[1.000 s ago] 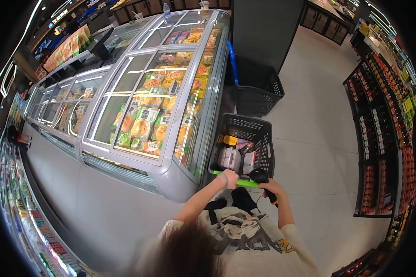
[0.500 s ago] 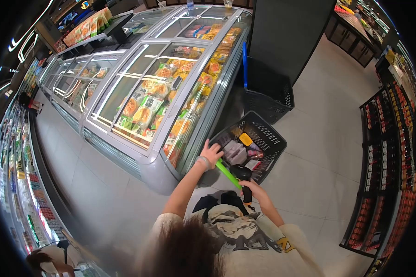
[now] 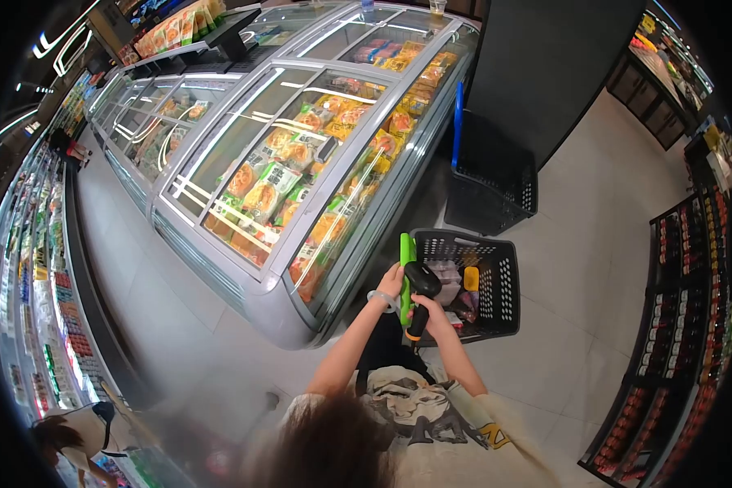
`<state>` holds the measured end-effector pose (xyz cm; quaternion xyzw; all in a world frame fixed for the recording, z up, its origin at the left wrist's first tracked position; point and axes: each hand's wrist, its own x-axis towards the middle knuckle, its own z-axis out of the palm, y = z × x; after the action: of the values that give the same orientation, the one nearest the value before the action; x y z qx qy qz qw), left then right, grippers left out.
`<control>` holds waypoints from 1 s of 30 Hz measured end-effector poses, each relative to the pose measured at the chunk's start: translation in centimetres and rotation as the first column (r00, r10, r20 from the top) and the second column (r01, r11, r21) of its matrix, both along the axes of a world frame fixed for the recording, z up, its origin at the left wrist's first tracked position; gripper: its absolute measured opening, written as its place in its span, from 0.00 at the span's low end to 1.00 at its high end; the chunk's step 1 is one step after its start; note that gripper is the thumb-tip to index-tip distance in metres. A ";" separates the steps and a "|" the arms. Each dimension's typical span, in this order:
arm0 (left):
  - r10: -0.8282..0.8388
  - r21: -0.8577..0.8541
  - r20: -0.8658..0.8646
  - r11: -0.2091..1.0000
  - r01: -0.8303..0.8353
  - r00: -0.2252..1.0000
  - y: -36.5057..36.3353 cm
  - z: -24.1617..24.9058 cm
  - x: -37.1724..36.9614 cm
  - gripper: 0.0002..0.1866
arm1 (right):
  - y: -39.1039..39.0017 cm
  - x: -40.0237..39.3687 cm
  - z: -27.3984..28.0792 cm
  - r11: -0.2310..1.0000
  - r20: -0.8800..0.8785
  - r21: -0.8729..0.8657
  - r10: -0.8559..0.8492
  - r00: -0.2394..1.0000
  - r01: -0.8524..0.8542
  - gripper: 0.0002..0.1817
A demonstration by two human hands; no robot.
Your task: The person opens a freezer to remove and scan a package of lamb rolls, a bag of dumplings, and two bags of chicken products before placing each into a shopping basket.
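- Biggest thing in shot was the long glass-topped freezer chest [image 3: 244, 154], running off to the upper left and packed with orange and green bagged food under sliding lids.
- Tiled floor [image 3: 594, 244] all around, pale and shiny, with shelving full of small red and dark packs [image 3: 691, 325] down the right edge and another bright shelf run down the far left.
- A dark pillar [image 3: 545, 73] stood past the freezer's end, and right by its foot sat a second black basket [image 3: 496, 183] with a blue handle sticking up.
- The person's own black shopping basket [image 3: 500, 281] was on the floor just beside the freezer's rounded corner, with a few packs inside, one of them yellow.
- Its green handle [image 3: 404, 272] stood nearly upright at the basket's left side.
- Left hand [image 3: 392, 283] was wrapped round that green handle, fingers closed on it, a band on the wrist.
- Right hand [image 3: 431, 317] was closed round the grip of a black handheld scanner [image 3: 420, 285], orange trim at the bottom, its head touching or just beside the green handle, right over the basket's near edge.
- Someone else was partly visible way down at the lower left, crouched by the shelves.
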<state>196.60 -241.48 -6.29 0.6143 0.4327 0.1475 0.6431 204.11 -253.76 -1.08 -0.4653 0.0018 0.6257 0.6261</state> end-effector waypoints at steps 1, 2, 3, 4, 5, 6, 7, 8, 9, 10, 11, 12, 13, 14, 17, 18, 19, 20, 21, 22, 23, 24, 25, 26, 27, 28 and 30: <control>-0.035 -0.031 0.028 0.999 0.036 0.999 0.5 0.9 0.6 0.17 | 1.0 0.7 -0.1 1.000 -0.049 0.019 -0.008 0.999 0.009 0.12; -0.056 0.027 0.159 0.998 0.053 0.986 1.1 0.8 1.2 0.15 | 1.9 1.4 -0.3 0.999 -0.098 0.036 -0.015 0.995 0.018 0.12; -0.078 -0.048 0.180 0.995 0.088 0.981 1.6 0.8 1.5 0.15 | 2.8 2.3 -0.5 0.999 -0.114 0.030 0.026 0.993 -0.023 0.09; -0.097 -0.118 0.208 0.985 0.124 0.973 2.2 0.9 1.8 0.16 | 3.5 2.7 -0.6 1.000 -0.130 0.019 0.020 0.991 -0.018 0.09; -0.099 -0.181 0.177 0.975 0.131 0.979 3.0 1.3 2.3 0.15 | 4.3 3.3 0.0 1.000 -0.141 0.009 0.016 0.990 -0.015 0.09; -0.100 -0.241 0.148 0.961 0.134 0.984 3.6 1.7 2.8 0.14 | 5.3 3.8 0.5 1.000 -0.151 0.002 0.015 0.988 -0.015 0.09; -0.052 -0.366 0.194 0.923 0.121 0.980 4.1 2.1 3.2 0.14 | 6.3 4.1 0.4 1.000 -0.120 0.004 -0.022 0.993 0.022 0.09; -0.038 -0.448 0.204 0.885 0.128 0.978 4.7 3.5 3.5 0.15 | 7.1 4.6 0.4 0.999 -0.120 0.049 -0.015 0.993 0.021 0.12; -0.033 -0.473 0.203 0.872 0.128 0.979 5.4 4.0 3.9 0.15 | 8.1 5.0 0.3 0.996 -0.117 0.090 -0.017 0.993 0.028 0.16; -0.031 -0.503 0.196 0.855 0.128 0.980 6.1 4.2 4.1 0.15 | 8.8 5.2 0.0 0.991 -0.119 0.126 -0.024 0.993 0.039 0.19; -0.014 -0.509 0.228 0.851 0.132 0.973 6.6 3.7 4.5 0.15 | 9.5 5.6 0.2 0.988 -0.113 0.145 -0.035 0.993 0.051 0.21; -0.002 -0.514 0.260 0.846 0.140 0.966 7.2 3.2 5.1 0.15 | 10.3 6.1 0.5 0.984 -0.107 0.165 -0.050 0.993 0.068 0.24; 0.006 -0.514 0.295 0.844 0.153 0.956 8.0 2.9 5.7 0.15 | 11.1 6.5 0.8 0.981 -0.093 0.175 -0.070 0.993 0.086 0.25; -0.010 -0.511 0.288 0.844 0.163 0.958 8.6 2.8 6.3 0.15 | 11.6 6.9 0.7 0.982 -0.079 0.162 -0.083 0.993 0.095 0.24; -0.043 -0.504 0.276 0.844 0.183 0.960 10.1 2.7 7.1 0.14 | 12.9 7.4 -0.6 0.984 -0.047 0.121 -0.122 0.991 0.127 0.21; -0.045 -0.505 0.280 0.843 0.187 0.959 10.4 2.6 7.2 0.13 | 13.1 7.4 -1.1 0.984 -0.037 0.108 -0.136 0.990 0.140 0.20; -0.044 -0.508 0.283 0.840 0.189 0.958 10.6 2.5 7.3 0.13 | 13.2 7.3 -1.5 0.984 -0.027 0.092 -0.148 0.989 0.150 0.19; -0.030 -0.529 0.296 0.827 0.190 0.955 10.8 2.1 7.4 0.13 | 13.6 7.5 -1.8 0.983 -0.042 0.085 -0.161 0.986 0.164 0.14; -0.014 -0.547 0.308 0.815 0.189 0.951 11.2 1.9 7.4 0.13 | 13.7 7.7 -2.5 0.988 -0.031 0.065 -0.135 0.990 0.137 0.13; 0.001 -0.560 0.323 0.806 0.190 0.947 11.7 1.8 7.6 0.13 | 14.0 7.9 -2.9 0.993 -0.018 0.052 -0.109 0.994 0.110 0.12; -0.020 -0.535 0.341 0.818 0.212 0.940 12.2 1.7 7.7 0.13 | 14.6 8.0 -2.8 0.991 -0.022 0.055 -0.125 0.992 0.126 0.12; -0.040 -0.509 0.360 0.829 0.232 0.932 12.7 1.6 7.8 0.14 | 15.1 8.1 -2.6 0.988 -0.025 0.059 -0.139 0.990 0.141 0.12; -0.060 -0.481 0.379 0.839 0.252 0.923 13.2 1.5 7.9 0.16 | 15.8 8.4 -2.5 0.986 -0.028 0.063 -0.153 0.988 0.154 0.12; -0.078 -0.453 0.398 0.850 0.270 0.914 13.7 1.3 8.0 0.18 | 16.7 8.7 -2.0 0.982 -0.006 0.077 -0.170 0.985 0.170 0.12; -0.180 -0.342 0.396 0.881 0.327 0.900 14.4 1.0 7.8 0.20 | 17.6 9.0 -1.3 0.979 0.014 0.089 -0.185 0.983 0.183 0.13; -0.205 -0.277 0.374 0.906 0.319 0.905 14.7 0.7 7.4 0.21 | 18.5 9.2 -0.8 0.976 0.032 0.100 -0.197 0.980 0.193 0.13; -0.243 -0.140 0.321 0.944 0.300 0.915 15.4 0.6 6.4 0.22 | 20.0 10.3 -1.3 0.977 0.048 0.162 -0.151 0.987 0.141 0.16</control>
<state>203.02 -226.04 -5.73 0.5762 0.2523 0.1066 0.7701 214.41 -233.80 -2.36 -0.4314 -0.0324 0.5619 0.7051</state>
